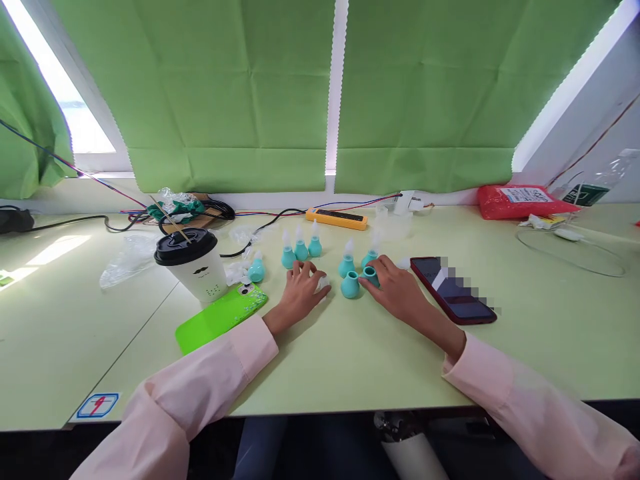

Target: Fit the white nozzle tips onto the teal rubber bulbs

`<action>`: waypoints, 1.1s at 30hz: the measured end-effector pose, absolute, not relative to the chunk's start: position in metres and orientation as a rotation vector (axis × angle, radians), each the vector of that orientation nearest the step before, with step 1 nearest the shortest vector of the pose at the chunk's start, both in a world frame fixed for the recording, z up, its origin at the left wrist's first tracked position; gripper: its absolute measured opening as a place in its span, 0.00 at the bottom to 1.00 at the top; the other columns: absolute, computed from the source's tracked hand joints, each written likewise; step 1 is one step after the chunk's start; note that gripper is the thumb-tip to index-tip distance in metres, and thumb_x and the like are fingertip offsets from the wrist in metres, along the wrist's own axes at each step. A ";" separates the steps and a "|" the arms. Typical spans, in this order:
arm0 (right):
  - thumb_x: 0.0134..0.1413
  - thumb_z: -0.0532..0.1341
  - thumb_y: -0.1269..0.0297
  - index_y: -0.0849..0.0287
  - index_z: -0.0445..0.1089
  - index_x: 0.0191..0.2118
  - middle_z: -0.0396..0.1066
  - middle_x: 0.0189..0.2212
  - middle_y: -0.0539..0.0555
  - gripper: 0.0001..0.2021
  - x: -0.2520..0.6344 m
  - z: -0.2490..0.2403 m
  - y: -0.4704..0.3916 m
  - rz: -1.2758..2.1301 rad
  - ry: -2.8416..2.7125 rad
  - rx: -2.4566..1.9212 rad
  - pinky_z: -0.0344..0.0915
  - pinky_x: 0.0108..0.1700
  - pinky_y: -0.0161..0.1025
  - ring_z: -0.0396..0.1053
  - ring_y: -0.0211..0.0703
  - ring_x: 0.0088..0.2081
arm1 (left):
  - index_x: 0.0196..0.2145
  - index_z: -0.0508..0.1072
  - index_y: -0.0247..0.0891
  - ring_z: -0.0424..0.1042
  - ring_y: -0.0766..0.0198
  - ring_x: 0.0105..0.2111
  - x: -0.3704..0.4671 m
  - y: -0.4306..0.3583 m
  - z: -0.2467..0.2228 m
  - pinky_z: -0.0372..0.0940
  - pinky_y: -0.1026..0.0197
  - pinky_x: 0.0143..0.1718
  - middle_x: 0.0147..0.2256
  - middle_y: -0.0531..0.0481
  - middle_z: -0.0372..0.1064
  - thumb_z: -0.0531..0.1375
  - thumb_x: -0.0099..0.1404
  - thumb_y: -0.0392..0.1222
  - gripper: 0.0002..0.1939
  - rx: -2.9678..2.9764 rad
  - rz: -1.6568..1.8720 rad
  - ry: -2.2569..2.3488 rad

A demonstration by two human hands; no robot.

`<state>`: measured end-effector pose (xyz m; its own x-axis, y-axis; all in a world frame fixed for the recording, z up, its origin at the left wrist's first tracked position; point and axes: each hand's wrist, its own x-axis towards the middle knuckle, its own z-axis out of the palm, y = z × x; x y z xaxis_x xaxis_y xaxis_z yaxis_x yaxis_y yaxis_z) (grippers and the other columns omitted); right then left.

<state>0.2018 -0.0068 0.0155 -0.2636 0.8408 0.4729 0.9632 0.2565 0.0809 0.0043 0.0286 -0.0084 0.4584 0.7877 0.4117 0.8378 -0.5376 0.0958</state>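
My left hand (301, 293) is closed on a small clear nozzle (323, 284) just above the table. My right hand (393, 287) pinches a teal bulb with an open top (371, 275). Another open teal bulb (350, 285) stands between my hands. Behind it are teal bulbs with clear tips, one (347, 265) upright and one (370, 257) partly behind my right hand. Three more tipped bulbs (301, 249) stand beyond my left hand, and one (257, 268) leans at the left.
A lidded paper cup (203, 277) and a green phone case (215, 323) are at the left. A dark phone (453, 291) lies at the right. Farther back are a yellow power strip (337, 219), cables, plastic wrap and a red package (523, 203).
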 end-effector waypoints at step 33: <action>0.38 0.59 0.57 0.61 0.53 0.45 0.66 0.19 0.51 0.26 0.239 0.046 -0.001 -0.118 -1.872 -2.031 0.55 0.23 0.36 0.66 0.47 0.25 | 0.40 0.65 0.37 0.59 0.51 0.41 -0.007 0.021 0.006 0.55 0.49 0.38 0.41 0.41 0.61 0.45 0.61 0.45 0.15 -2.359 -0.525 -1.337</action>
